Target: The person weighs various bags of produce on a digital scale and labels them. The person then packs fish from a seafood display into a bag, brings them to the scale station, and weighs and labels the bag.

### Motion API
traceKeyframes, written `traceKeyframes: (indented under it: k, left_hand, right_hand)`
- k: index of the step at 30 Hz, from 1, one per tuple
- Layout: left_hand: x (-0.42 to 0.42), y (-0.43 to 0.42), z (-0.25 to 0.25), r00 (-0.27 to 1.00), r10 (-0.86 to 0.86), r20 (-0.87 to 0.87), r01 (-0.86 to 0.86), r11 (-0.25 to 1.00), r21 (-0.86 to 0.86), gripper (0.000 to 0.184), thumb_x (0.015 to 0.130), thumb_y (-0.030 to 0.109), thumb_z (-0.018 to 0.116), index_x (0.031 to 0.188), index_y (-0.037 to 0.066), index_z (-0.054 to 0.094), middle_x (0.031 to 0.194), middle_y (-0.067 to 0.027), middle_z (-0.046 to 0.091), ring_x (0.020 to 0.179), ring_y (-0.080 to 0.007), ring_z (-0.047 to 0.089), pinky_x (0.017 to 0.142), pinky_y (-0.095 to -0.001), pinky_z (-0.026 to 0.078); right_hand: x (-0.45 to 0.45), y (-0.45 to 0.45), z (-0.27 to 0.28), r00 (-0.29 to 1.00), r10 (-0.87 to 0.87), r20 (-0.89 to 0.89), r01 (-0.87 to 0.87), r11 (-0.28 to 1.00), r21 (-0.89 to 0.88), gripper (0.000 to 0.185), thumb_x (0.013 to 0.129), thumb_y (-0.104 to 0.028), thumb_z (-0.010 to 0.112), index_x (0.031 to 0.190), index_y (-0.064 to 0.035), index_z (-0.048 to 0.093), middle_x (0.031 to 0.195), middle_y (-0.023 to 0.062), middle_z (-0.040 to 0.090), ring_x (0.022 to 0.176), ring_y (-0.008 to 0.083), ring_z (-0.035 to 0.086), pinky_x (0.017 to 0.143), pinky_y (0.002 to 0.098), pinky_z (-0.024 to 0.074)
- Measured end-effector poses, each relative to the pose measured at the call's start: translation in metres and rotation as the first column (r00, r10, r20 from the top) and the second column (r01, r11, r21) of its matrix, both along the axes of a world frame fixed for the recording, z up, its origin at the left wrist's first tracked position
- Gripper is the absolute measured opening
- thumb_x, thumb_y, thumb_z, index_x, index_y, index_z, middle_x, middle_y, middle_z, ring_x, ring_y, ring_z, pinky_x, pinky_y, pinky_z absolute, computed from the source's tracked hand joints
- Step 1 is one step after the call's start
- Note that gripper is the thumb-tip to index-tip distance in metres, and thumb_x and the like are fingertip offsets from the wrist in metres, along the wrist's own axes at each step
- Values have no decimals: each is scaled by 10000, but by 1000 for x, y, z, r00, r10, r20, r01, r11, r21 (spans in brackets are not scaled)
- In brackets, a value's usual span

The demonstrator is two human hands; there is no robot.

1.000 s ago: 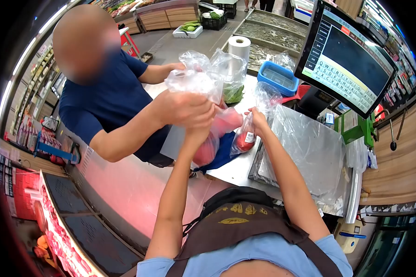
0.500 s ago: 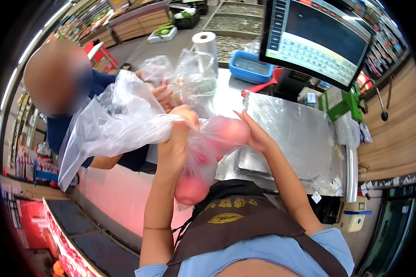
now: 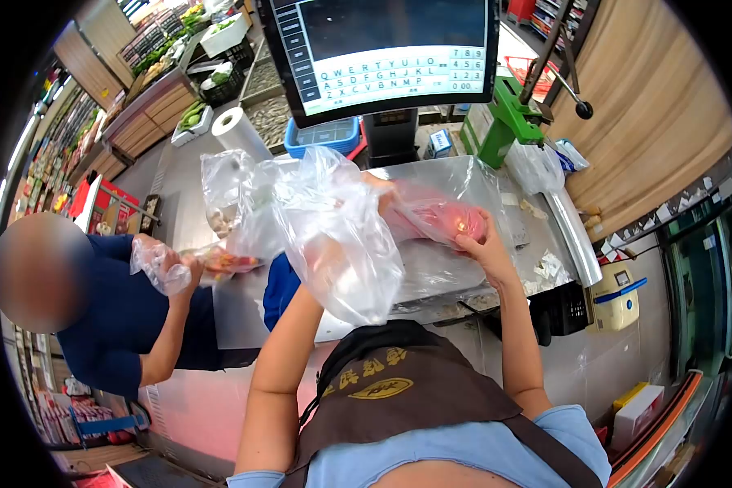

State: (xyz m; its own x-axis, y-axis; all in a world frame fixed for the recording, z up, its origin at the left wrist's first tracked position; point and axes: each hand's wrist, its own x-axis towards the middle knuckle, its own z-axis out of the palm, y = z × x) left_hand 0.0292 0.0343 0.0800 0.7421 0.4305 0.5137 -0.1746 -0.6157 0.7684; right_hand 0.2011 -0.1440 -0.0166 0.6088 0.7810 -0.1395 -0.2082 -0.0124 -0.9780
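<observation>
A clear plastic bag stretches between my two hands over the metal counter. Round reddish fruit fills its right part; the exact kind is blurred by the plastic. My left hand is closed round the bag's gathered neck, partly hidden behind the loose, crumpled top. At the other end my right hand curls its fingers round the fruit through the plastic. A flat stack of clear plastic sheets or bags lies under the fruit.
A touchscreen rises behind the counter, with blue trays, a plastic roll and a green bag-sealing device around it. On the left, another person holds a bag of produce. Another clear bag is nearby.
The fruit bag has moved right over the counter, with its loose top swung in front of my left forearm. My view has turned right. The other person is farther from my hands.
</observation>
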Motion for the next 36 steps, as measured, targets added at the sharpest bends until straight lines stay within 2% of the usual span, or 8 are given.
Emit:
traceKeyframes:
  k: [8,11,13,16,27,29,33,36]
  left_hand:
    - [-3,-20,-40,996,85,37,-83,996,-34,371,931,359,390,822,54,571,799,-42,530,856,-176,497,785,-258,369]
    - [-11,-15,-76,985,69,155,-78,996,50,91,836,144,565,899,108,620,838,-24,613,824,-217,527,763,-306,404]
    - [-17,-18,-95,990,75,121,-80,996,33,101,826,138,572,908,109,624,858,-28,612,849,-221,523,775,-312,404]
    - [-27,-23,-118,998,51,-49,-55,995,-80,175,763,101,613,935,105,643,954,-52,605,959,-235,496,839,-319,396]
    - [-5,-18,-138,989,149,5,-148,974,170,206,752,158,611,956,126,615,1041,-42,579,1078,-218,487,969,-391,294]
    - [-8,-24,-114,983,165,-77,-152,977,146,199,780,172,571,972,134,604,1059,-28,567,1094,-181,479,1014,-415,216]
    - [-2,-23,-102,983,55,-177,-43,997,71,223,821,206,509,1015,117,575,1083,-27,556,1140,-147,435,1037,-403,174]
    - [1,-22,-92,984,-120,-130,75,948,-310,346,797,267,556,1090,84,525,1137,-38,533,1181,-168,395,1039,-411,182]
  right_hand:
    - [4,-16,-1,995,12,100,0,993,-120,725,695,-209,729,1243,-15,295,1055,106,518,884,149,541,629,231,467]
    - [8,-22,-5,980,57,192,-20,982,-188,732,675,-232,737,1232,-10,318,1046,127,525,887,168,545,673,254,467]
    - [6,-27,-2,841,127,525,61,943,-326,740,647,-274,740,1218,-9,351,1068,158,530,936,228,551,778,304,453]
    - [3,-30,3,747,170,643,146,902,-407,728,623,-305,734,1199,-13,399,1113,183,518,1014,295,523,872,349,408]
    - [20,-32,22,536,261,803,180,894,-411,715,648,-323,715,1240,-56,417,1243,161,438,1113,309,457,898,366,393]
    - [20,-32,47,502,308,808,217,859,-463,685,672,-313,701,1245,-71,414,1255,133,435,1143,293,439,912,366,385]
    - [13,-8,94,624,149,767,211,913,-349,483,711,-234,679,1145,-90,522,1151,84,522,868,204,575,723,303,454]
    - [13,15,113,627,28,778,102,988,-118,383,724,-172,665,1084,-86,564,1079,65,558,747,164,571,642,278,447]
